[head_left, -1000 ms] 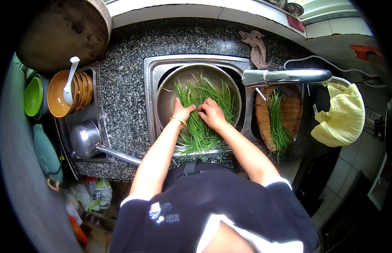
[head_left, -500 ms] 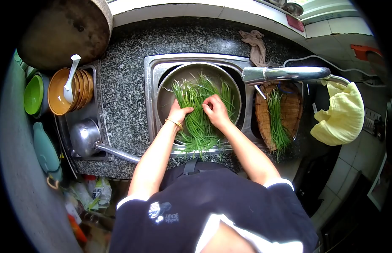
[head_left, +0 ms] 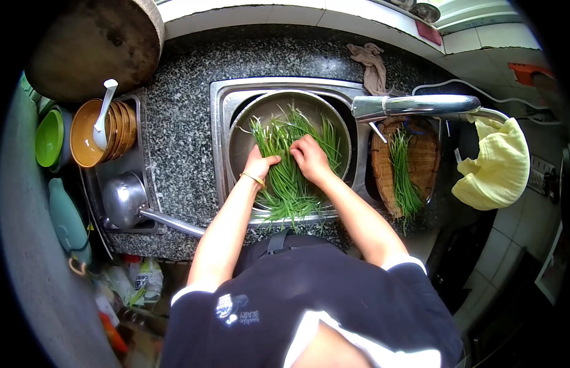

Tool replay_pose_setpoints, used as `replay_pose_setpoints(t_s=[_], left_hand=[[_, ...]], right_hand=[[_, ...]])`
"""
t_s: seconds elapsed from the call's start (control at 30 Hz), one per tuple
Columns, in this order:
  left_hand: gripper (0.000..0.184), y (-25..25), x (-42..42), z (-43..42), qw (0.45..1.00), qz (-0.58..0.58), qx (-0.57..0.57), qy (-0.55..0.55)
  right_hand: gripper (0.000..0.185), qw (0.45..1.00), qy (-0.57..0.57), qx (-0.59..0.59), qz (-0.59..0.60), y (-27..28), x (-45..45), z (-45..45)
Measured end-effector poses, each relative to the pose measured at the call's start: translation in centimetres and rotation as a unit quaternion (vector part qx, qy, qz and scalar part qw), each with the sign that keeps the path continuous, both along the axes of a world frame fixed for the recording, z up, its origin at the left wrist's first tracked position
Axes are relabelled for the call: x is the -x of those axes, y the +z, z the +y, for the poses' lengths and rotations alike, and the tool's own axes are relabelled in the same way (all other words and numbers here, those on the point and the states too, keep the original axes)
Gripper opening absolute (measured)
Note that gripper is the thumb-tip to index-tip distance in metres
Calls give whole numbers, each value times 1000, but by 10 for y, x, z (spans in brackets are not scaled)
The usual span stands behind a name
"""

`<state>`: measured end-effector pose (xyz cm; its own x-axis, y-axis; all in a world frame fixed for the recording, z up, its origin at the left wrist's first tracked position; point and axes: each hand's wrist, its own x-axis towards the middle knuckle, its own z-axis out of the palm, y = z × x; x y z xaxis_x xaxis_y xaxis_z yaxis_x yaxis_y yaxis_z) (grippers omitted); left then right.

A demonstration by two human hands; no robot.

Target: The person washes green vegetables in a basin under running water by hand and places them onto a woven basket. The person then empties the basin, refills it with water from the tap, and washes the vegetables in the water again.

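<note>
A large bundle of garlic chives (head_left: pixel 285 187) lies across a round metal basin (head_left: pixel 241 132) set in the steel sink (head_left: pixel 218 104). My left hand (head_left: pixel 259 167) is closed around the left side of the bundle, thumb over the stalks. Fingers bent and pressed together, my right hand (head_left: pixel 310 159) touches the stalks on the right side; whatever is between its fingertips is hidden. More loose chives lie in the basin beyond my right hand. To the right, a smaller bunch of chives (head_left: pixel 405 175) rests on a woven basket (head_left: pixel 383 156).
A chrome faucet (head_left: pixel 413 108) reaches over the sink's right side, with a yellow cloth (head_left: pixel 496 168) hanging beyond it. On the left stand stacked brown bowls (head_left: pixel 82 138) with a white spoon (head_left: pixel 107 101) and a metal ladle (head_left: pixel 124 199). A crumpled rag (head_left: pixel 371 64) lies behind.
My right hand has shifted slightly left and its knuckles have turned over the stalks. My left hand stays in place on the chives.
</note>
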<state>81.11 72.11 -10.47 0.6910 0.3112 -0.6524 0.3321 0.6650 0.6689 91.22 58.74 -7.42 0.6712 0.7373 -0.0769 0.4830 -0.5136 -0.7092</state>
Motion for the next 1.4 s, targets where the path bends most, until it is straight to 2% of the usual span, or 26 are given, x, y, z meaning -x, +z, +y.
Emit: replay_pose_setpoints(t_s=[0.07,0.17,0.4,0.57,0.63,0.67,0.7,0.77,0.8,0.87,0.9,0.97,1.0,1.03,1.1,1.2,1.27,1.4], left_hand=[[46,2,-1,1,1000,-9,0,-6],[47,-2,-2,0,1000,10,-3,-10],[46,9,-3,0,1000,25,11,12],[43,14,-1,1,996,-1,89,30],[43,11,2,2,995,-2,99,31],[42,9,2,3,994,0,101,35],[42,6,3,3,994,3,104,40],[39,0,3,1,994,4,99,53],[39,1,2,0,995,18,84,59],[37,2,0,-1,995,26,67,65],[37,2,-1,-1,995,25,69,64],[37,2,-1,-1,996,11,67,58],[37,0,0,-1,997,7,61,56],[37,-2,1,-1,997,8,61,56],[37,-6,1,-1,998,21,45,50],[36,0,1,-1,996,41,59,50],[36,0,2,-1,996,47,50,51],[38,15,3,1,995,84,24,40]], right_hand=[[7,994,-61,-36,87,2,-3,-8],[8,983,-93,-62,148,6,-7,-26],[9,962,-137,-79,224,23,-3,-55],[12,934,-174,-116,288,41,-6,-78],[13,947,-189,-126,226,57,-11,-92],[15,974,-168,-105,107,62,-13,-100],[17,988,-137,21,-72,74,-15,-109],[14,954,-82,113,-267,85,-19,-125],[14,953,-83,115,-267,86,-21,-134],[10,898,4,217,-382,84,-24,-147],[10,898,3,219,-382,83,-23,-150],[27,876,45,299,-376,81,-21,-154],[46,816,64,363,-446,81,-20,-150],[46,816,64,363,-445,83,-19,-145],[55,902,21,288,-322,87,-15,-128],[42,960,-4,162,-229,70,-16,-85],[29,981,-19,62,-184,41,-14,-54],[22,984,1,42,-173,16,-9,-6]])
